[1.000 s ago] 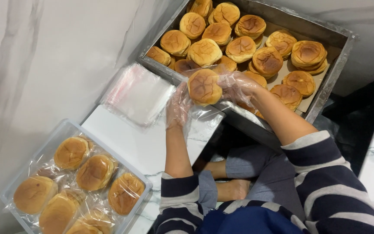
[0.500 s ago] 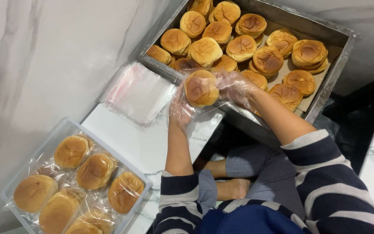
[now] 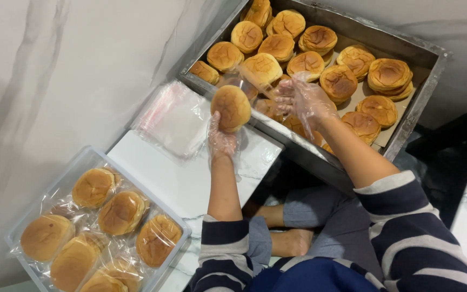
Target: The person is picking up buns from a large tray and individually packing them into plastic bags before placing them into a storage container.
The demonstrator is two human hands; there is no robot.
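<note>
Two gloved hands, left hand (image 3: 221,139) gripping bun (image 3: 231,108), right hand (image 3: 301,97) spread open

Buns fill the metal tray (image 3: 425,89) at right; bagged buns, perhaps seven, lie in the crate (image 3: 55,186) at left.

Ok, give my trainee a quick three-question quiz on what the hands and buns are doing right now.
1. True or false: the left hand holds a round bun.
2. Where is the right hand? A) over the metal tray of buns B) on the stack of clear bags C) in the plastic tray
3. Fill in: the buns in the plastic tray are each wrapped in a clear ____.

Key: 1 true; 2 A; 3 bag.
</note>
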